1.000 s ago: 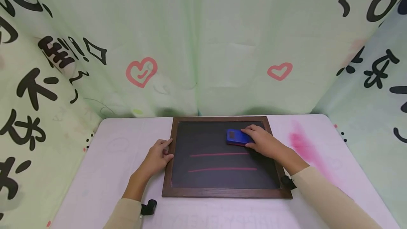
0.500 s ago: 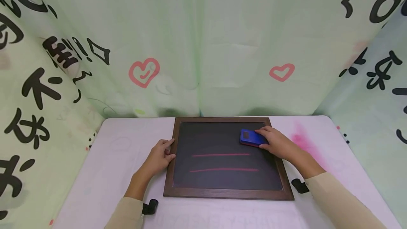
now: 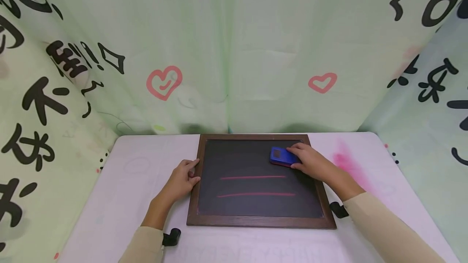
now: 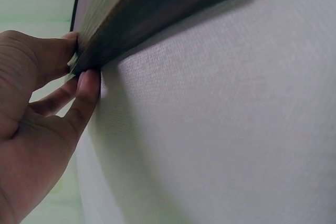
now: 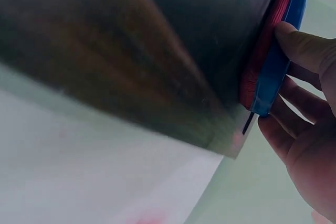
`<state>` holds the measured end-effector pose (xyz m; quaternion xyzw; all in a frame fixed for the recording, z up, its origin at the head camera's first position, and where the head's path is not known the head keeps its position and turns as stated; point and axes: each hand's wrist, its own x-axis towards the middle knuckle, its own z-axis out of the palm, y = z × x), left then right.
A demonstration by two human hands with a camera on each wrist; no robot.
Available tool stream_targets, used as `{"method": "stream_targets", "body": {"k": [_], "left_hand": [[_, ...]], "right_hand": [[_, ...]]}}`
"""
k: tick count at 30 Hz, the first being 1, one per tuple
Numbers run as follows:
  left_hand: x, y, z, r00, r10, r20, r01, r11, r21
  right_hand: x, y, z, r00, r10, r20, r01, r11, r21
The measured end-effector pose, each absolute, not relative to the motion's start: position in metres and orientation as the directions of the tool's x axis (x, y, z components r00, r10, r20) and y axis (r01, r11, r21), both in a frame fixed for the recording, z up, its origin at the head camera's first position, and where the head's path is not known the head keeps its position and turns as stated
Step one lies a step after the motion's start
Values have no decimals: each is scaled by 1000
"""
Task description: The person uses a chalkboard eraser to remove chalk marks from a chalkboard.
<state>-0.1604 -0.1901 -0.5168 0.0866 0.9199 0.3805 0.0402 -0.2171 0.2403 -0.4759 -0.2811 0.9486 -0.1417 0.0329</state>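
At the far left hangs a pale green cloth (image 3: 80, 145) with bold black characters (image 3: 35, 91) on it, and beside it the pinkish-white table (image 3: 120, 190) begins. My left sleeve (image 3: 143, 244) comes up from the lower edge, beige, with a small black device (image 3: 172, 237) at the cuff. Beyond it, my left hand (image 3: 183, 180) grips the left side of the brown wooden frame (image 3: 261, 220), thumb and fingertips on its edge. That frame surrounds the dark board (image 3: 256, 208), which lies on the table with its far edge near the cloth. Behind its left end, a red heart (image 3: 164, 83) with a small mark inside shows on the cloth. Across the board run two pink lines, an upper line (image 3: 253, 177) and a lower line (image 3: 256, 194), one nearer me than the other. Farther right, in the board's upper right part, is the blue eraser (image 3: 279, 158), its red pad facing the board. My right hand (image 3: 308, 161) grasps its right end, thumb on one side and fingers on the other. A plainer red heart (image 3: 322, 82) is on the cloth behind. Past the frame, a second black device (image 3: 339, 210) sits by my right sleeve (image 3: 387, 224), and a pink smear (image 3: 345, 161) tints the table.
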Motion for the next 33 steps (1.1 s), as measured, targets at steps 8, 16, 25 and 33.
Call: {"method": "stream_targets", "body": {"k": [8,16,25,33], "left_hand": [[-161,-190,-517,-982,187,-2,131,697,705],[-160,-190,-516,-981,192,-4,133,695,707],[-160,-191,-516,-981,194,-2,137,698,703],[-160,-191,-515,-980,199,2,143,696,703]], "right_hand": [[-229,211,-477,-811,-585,-17,-565,789,-242],[-236,176,-476,-794,-605,-54,-580,782,-227],[-242,132,-475,-772,-630,-84,-604,768,-214],[-249,96,-478,-744,-657,-118,-629,749,-207]]}}
